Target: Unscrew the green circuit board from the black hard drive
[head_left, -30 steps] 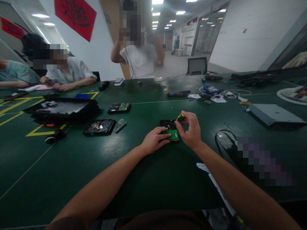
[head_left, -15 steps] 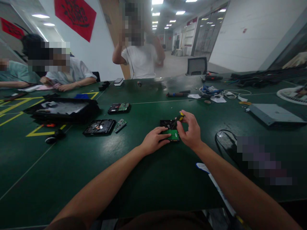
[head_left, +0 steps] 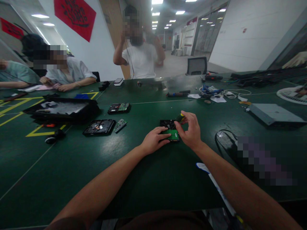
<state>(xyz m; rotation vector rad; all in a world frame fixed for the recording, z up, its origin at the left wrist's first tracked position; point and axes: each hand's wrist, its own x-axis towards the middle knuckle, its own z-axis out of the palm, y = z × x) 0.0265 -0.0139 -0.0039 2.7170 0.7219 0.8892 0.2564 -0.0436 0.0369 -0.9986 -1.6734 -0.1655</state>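
Observation:
A hard drive (head_left: pixel 174 135) with a green circuit board lies on the table in front of me. My left hand (head_left: pixel 155 139) holds it from the left, fingers reaching over the board and thumb along the near edge. My right hand (head_left: pixel 189 127) is closed around the yellow and black handle of a screwdriver (head_left: pixel 180 117), above the drive's right side. The fingers hide most of the tool, and I cannot tell where its tip rests.
To the left lie another hard drive (head_left: pixel 99 127), a loose circuit board (head_left: pixel 120 125), a further hard drive (head_left: pixel 119 108) and a black tray (head_left: pixel 96 110). A grey metal box (head_left: pixel 275 114) and tangled cables (head_left: pixel 230 94) are on the right. Co-workers sit at the far left; a person (head_left: pixel 141 60) is across the table.
My right fingers have shifted slightly on the screwdriver, and its handle looks turned, with less of it showing. My left hand and the hard drive stay in place.

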